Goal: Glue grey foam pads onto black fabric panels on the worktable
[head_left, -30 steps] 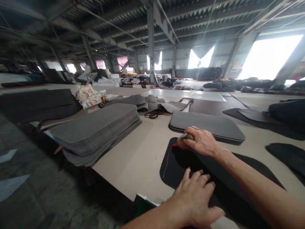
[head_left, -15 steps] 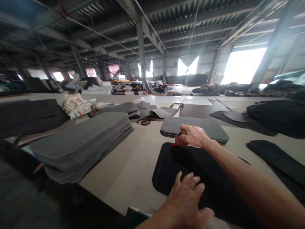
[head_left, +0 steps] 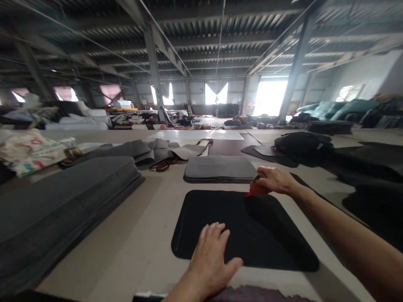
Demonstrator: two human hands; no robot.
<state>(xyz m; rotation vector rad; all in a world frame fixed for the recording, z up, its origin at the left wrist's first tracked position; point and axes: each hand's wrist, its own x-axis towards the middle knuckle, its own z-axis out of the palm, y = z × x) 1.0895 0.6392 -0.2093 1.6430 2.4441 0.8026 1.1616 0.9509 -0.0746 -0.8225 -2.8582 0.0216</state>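
A black rounded-corner sheet (head_left: pixel 226 230) lies flat on the pale table in front of me. My left hand (head_left: pixel 212 251) rests on its near left part, palm down with the fingers stretched out. At the sheet's far edge, right of the middle, my right hand (head_left: pixel 272 180) is closed around a small red-tipped tool (head_left: pixel 248 194). The red tip meets the black sheet near that edge; most of the tool is hidden in the fist, so its kind is unclear. Just beyond lies a low stack of grey rounded sheets (head_left: pixel 220 167).
A tall stack of grey sheets (head_left: pixel 69 201) stands at the left. Farther back are loose grey pieces (head_left: pixel 147 149), a brown strap (head_left: pixel 160 166) and a printed cloth bag (head_left: pixel 31 151). A black bundle (head_left: pixel 302 144) lies at the back right.
My view has turned to the right. My right hand, with the red-tipped tool, has moved right along the far edge of the black sheet. My left hand remains spread on the sheet.
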